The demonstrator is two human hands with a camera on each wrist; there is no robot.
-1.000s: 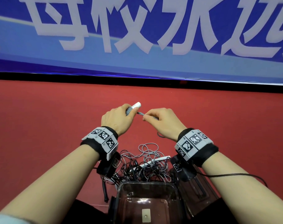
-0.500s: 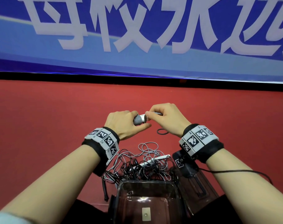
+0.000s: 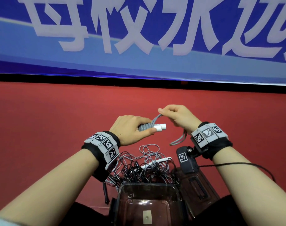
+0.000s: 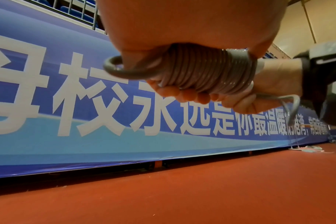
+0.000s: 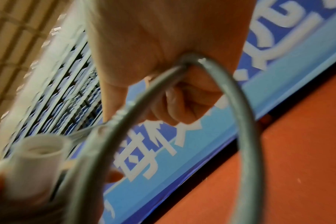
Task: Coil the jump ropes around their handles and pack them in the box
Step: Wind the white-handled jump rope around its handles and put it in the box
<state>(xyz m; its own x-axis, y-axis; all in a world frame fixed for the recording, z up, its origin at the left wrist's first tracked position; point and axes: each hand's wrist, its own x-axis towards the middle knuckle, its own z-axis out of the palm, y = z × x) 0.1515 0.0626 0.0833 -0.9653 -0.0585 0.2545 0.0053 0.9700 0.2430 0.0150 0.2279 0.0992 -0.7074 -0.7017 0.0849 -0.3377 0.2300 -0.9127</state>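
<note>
My left hand (image 3: 132, 130) grips a pair of white jump-rope handles (image 3: 160, 127) with grey rope coiled tightly around them (image 3: 145, 127); the left wrist view shows the coil (image 4: 207, 71) inside the curled fingers. My right hand (image 3: 175, 117), up and to the right of the handles, pinches the loose end of the same grey rope (image 3: 157, 118), and its tail loops down past the wrist (image 3: 178, 140). The right wrist view shows that loop (image 5: 238, 106) and the handle end (image 5: 40, 153). A clear brown plastic box (image 3: 147, 204) stands open below my hands.
A tangle of grey and black jump ropes with white handles (image 3: 145, 163) lies on the red floor just beyond the box. The box lid (image 3: 196, 188) lies to its right. A blue banner (image 3: 139, 38) runs along the wall ahead.
The right hand has risen up and to the right, drawing the rope end off the coil. The left hand has turned the handles so that their white ends point right.
</note>
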